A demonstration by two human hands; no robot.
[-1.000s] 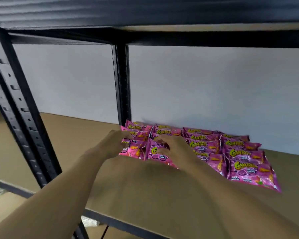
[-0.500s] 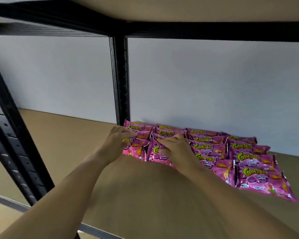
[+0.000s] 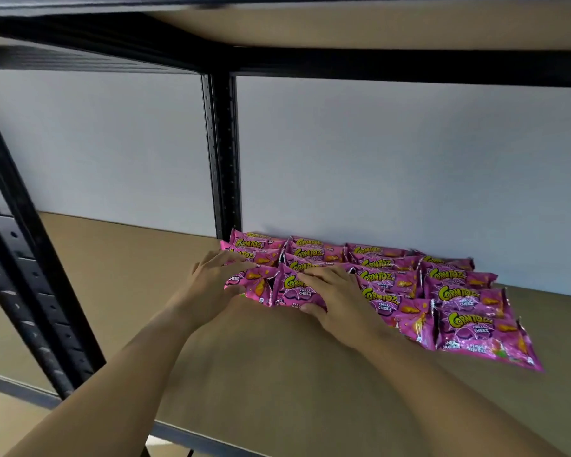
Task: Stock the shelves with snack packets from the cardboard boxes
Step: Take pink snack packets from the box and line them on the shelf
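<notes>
so the pink snack packets (image 3: 409,291) lie flat in overlapping rows on the brown shelf board (image 3: 277,374), pushed back to the pale wall (image 3: 409,159) just right of the black upright post (image 3: 223,159). the left hand (image 3: 211,282) rests on the packet at the nine o'clock end of the block, fingers spread and fairly straight. the right hand (image 3: 333,291) lies on the front packet beside it, fingers flat on top and the thumb tucked against its near edge; neither hand looks to be lifting anything. these bags look light, puffy and glossy, so they will likely slide over one another and crush if squeezed. best handled with flat palms for nudging, or pinched at the crimped end seams at six o'clock.
</notes>
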